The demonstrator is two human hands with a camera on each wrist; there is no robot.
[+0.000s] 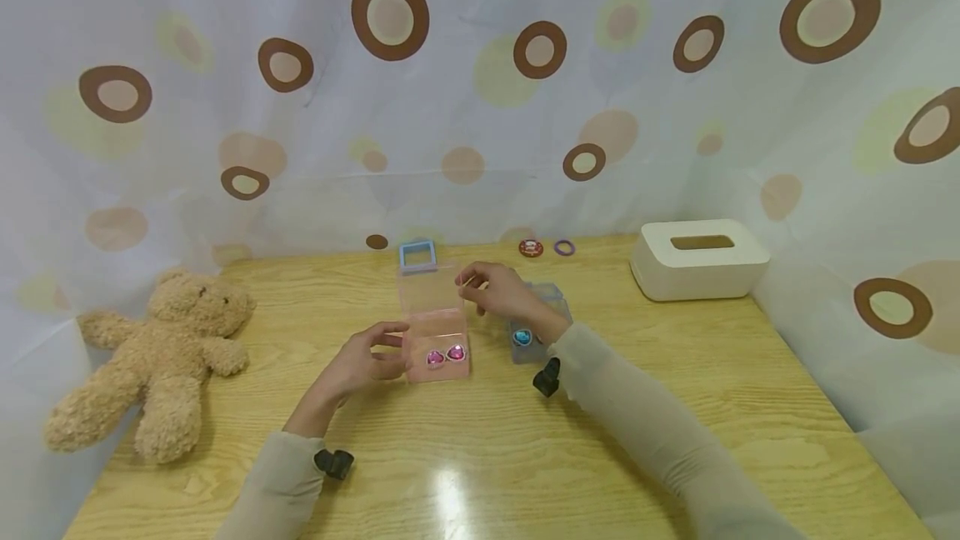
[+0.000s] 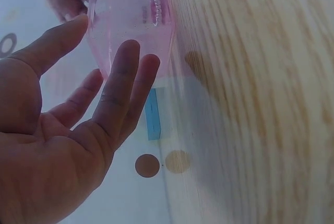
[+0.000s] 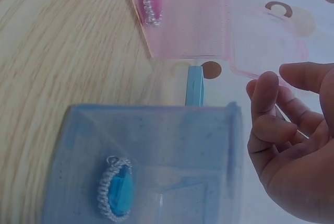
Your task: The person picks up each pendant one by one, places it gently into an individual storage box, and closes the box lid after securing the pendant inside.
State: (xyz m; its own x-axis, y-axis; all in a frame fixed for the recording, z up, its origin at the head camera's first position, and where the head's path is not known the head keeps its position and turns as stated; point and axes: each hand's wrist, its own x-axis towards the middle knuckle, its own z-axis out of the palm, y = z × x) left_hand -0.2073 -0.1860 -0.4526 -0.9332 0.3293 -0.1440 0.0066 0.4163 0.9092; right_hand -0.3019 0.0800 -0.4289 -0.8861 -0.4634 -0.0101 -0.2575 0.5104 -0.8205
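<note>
A clear pink box [image 1: 438, 373] stands with its lid [image 1: 431, 292] raised at the back. In it lie two pink heart-shaped gems with silvery beaded rims, one a pink gem [image 1: 456, 352] at the right. My left hand [image 1: 367, 357] rests its fairly straight fingertips against the box's left end, thumb apart. With curled fingers my right hand [image 1: 498, 290] pinches the lid's right edge; a thin silvery sliver shows among those fingers, its kind unclear. Below my right wrist is a clear blue box [image 3: 156, 130], partly hidden by that arm, with a blue gem [image 3: 121, 192] inside.
A light blue square frame [image 1: 417, 255] lies behind the pink lid. Farther right are a red round badge [image 1: 531, 248] and a purple ring [image 1: 565, 247]. A white tissue box [image 1: 697, 273] stands at the back right, a teddy bear [image 1: 161, 357] at the left.
</note>
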